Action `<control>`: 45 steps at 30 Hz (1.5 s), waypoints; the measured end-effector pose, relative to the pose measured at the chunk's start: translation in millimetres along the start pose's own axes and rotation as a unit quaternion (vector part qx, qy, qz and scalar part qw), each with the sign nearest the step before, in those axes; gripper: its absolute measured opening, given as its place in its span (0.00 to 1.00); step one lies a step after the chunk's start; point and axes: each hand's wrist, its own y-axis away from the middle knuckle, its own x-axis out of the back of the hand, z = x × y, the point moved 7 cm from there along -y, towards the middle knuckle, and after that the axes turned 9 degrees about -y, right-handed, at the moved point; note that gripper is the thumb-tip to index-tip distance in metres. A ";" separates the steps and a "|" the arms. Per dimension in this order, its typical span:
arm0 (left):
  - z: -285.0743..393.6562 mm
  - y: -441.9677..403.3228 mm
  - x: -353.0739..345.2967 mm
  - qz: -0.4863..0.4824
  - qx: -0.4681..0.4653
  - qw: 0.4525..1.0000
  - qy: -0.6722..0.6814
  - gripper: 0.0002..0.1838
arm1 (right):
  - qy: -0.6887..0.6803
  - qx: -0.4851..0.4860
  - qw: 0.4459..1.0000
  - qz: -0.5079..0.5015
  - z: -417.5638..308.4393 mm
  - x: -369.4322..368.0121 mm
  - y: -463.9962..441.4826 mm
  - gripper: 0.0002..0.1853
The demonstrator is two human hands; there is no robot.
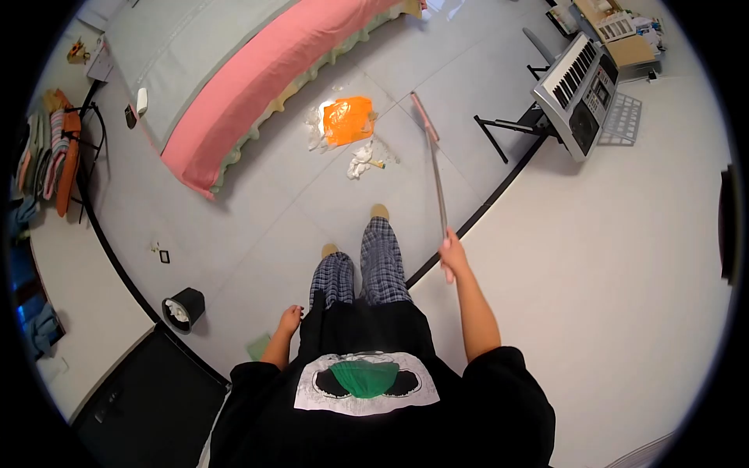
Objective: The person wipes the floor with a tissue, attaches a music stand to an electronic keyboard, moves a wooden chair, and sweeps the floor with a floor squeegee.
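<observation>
My right hand (451, 254) is closed round the upper end of a long thin metal handle. The handle runs away from me to a narrow pink floor squeegee or broom head (425, 117) on the grey tiles. My left hand (292, 318) hangs low beside my left leg, its fingers too small to make out. On the floor left of the pink head lies an orange plastic bag (348, 121) with clear plastic at its edges. Crumpled white tissue (360, 161) sits just below the bag, with a small yellowish piece and scattered dirt near it.
A bed with a pink cover (226, 101) stands at the upper left. An electronic keyboard (579, 97) on a black stand is at the right wall. A black bin (187, 306) lies tilted at the lower left. Clothes (48, 152) hang at the far left.
</observation>
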 end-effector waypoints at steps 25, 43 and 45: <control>154.1 21.3 -86.0 0.101 -0.064 0.990 -0.068 0.13 | 0.218 0.094 0.960 -0.150 -29.5 -87.6 -127.7 0.40; 133.0 26.5 -95.1 0.102 -0.028 0.991 -0.076 0.14 | 0.008 0.016 1.000 -0.024 -187.1 41.0 -329.1 0.30; 122.2 28.6 -95.1 0.103 -0.022 0.991 -0.078 0.13 | 0.002 -0.005 1.000 -0.016 -207.2 37.4 -369.7 0.27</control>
